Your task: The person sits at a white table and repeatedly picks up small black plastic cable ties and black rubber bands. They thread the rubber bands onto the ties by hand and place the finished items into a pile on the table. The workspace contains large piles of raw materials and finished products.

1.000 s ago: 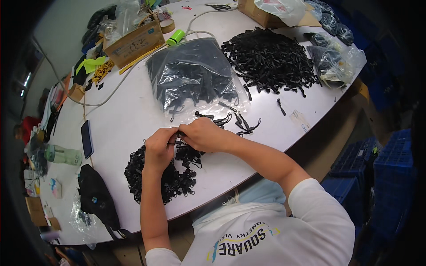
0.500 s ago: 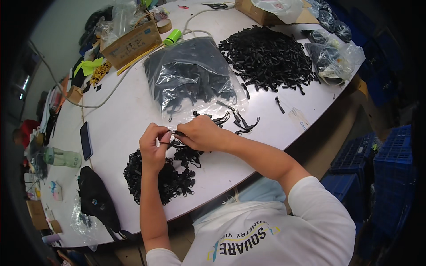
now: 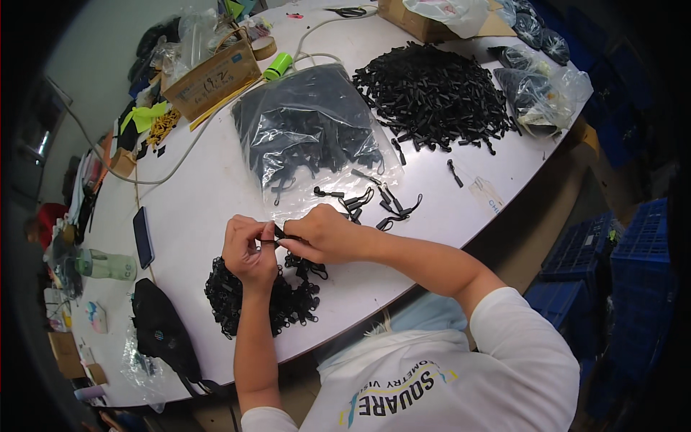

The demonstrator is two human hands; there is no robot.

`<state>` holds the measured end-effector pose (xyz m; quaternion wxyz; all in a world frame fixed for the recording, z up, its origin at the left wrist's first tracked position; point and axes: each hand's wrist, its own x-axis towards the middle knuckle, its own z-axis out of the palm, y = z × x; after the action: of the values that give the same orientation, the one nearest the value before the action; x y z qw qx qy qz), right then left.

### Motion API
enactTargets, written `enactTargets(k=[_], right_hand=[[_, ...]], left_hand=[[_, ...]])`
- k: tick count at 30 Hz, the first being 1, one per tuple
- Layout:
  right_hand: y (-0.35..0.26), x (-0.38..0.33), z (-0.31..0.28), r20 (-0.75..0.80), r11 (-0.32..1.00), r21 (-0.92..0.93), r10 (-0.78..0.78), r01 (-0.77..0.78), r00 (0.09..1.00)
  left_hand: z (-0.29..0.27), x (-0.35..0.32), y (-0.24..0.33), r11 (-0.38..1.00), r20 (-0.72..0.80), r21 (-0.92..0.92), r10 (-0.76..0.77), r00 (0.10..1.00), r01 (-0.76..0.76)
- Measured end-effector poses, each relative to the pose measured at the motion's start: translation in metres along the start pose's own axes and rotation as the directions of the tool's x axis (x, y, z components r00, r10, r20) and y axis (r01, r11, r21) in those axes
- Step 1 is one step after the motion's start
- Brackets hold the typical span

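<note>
Pinching a small black piece (image 3: 278, 232) between them, both hands met above the near side of the table (image 3: 187, 216). The left hand (image 3: 249, 248) had thumb and forefinger closed on it, a dark loop across them; the right hand (image 3: 322, 234) gripped its other side with curled fingers. How the parts fitted together could not be made out, since the fingertips covered most of them.

Around the left wrist lay a pile (image 3: 224, 295) of small black ringed parts, with a smaller clump (image 3: 309, 268) just below the right hand. Farther off, several looped pulls (image 3: 394, 203) lay loose near the bag's close end. Those pulls looked finished, while the piece in hand seemed only partway there. Much appeared left to do, judging by the pile and the broad heap (image 3: 435, 93) of black pulls beyond.

The clear bag (image 3: 288, 90) lay flat, with many black pulls inside. Behind it to the left, a carton (image 3: 216, 81) held crumpled clear plastic; a brown box (image 3: 412, 21) at the far edge had a white bag (image 3: 457, 14) in its top. Blue crates (image 3: 640, 230) stood past the table's right side.
</note>
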<state>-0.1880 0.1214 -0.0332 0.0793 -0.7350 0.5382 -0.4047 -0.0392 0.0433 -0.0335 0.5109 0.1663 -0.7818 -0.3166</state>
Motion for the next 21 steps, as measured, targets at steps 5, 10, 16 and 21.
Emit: enactTargets(k=[5,10,16,21], right_hand=[[0.006,-0.002,0.006,0.046,0.992,-0.116,-0.042,0.047,0.998],[0.015,-0.002,0.013,0.026,0.968,-0.181,-0.173,0.175,0.985],[0.019,0.000,0.013,-0.048,0.973,-0.150,-0.185,0.176,0.981],[0.021,0.001,0.007,-0.061,0.965,-0.167,-0.216,0.203,0.975]], left_hand=[[-0.002,0.010,-0.001,0.882,0.153,0.356,0.272,0.950,-0.310],[-0.003,0.012,-0.001,0.875,0.255,0.341,0.266,0.930,-0.344],[-0.010,0.012,0.000,0.973,0.271,0.204,0.052,0.961,-0.111],[-0.010,0.010,0.000,0.962,0.343,0.264,-0.162,0.925,0.071]])
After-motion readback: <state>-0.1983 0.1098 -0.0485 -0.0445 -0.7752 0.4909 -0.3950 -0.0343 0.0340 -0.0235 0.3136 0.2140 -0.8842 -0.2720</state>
